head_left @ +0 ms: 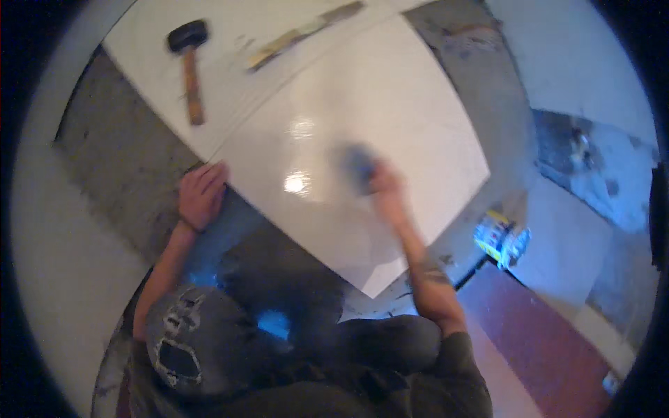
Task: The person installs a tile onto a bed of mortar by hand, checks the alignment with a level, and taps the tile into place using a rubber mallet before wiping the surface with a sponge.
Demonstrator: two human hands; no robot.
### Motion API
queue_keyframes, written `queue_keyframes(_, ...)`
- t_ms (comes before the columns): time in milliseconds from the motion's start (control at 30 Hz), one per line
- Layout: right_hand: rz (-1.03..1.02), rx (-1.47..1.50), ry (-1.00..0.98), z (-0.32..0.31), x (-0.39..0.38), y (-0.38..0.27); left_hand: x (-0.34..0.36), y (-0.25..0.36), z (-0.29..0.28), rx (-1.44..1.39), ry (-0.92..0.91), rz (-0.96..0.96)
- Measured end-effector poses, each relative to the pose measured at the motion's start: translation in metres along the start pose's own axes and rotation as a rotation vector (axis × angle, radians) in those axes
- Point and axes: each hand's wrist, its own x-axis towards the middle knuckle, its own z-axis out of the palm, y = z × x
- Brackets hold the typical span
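Note:
A large glossy white tile (334, 216) lies in front of me, its near corner pointing toward my knees. My right hand (387, 182) is over its middle, closed round a dark blue object (359, 167) that motion smears too much to name. At the left edge of the tile, by its joint with the neighbouring white tile (150, 63), my left hand (203, 194) lies with its fingers stretched out over the edge, holding nothing. A rubber mallet (191, 73) with a black head and wooden handle rests on that farther tile.
A long narrow tool (306, 33) lies across the far tile. Bare grey floor (118, 139) borders the tiles at left. To the right stand a colourful crumpled package (500, 239) and a dark red board (540, 341). My bent knee in torn jeans (230, 348) is near.

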Motion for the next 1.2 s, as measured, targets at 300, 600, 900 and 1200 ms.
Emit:
queue_keyframes(300, 0.465, 0.266, 0.579, -0.188, 0.098, 0.141, -0.014, 0.004, 0.005, 0.026, -0.071, -0.069)
queue_keyframes(600, -0.211, 0.283, 0.044, 0.161, 0.095, -0.173, -0.021, 0.035, 0.014, 0.046, -0.026, -0.150)
queue_keyframes(900, 0.012, 0.560, -0.155, -0.029, 0.100, -0.151, -0.010, 0.049, 0.002, -0.037, 0.070, -0.486)
queue_keyframes(1200, 0.491, 0.755, 0.610, -0.282, -0.158, 0.106, -0.006, 0.015, 0.007, 0.099, 0.067, -0.518)
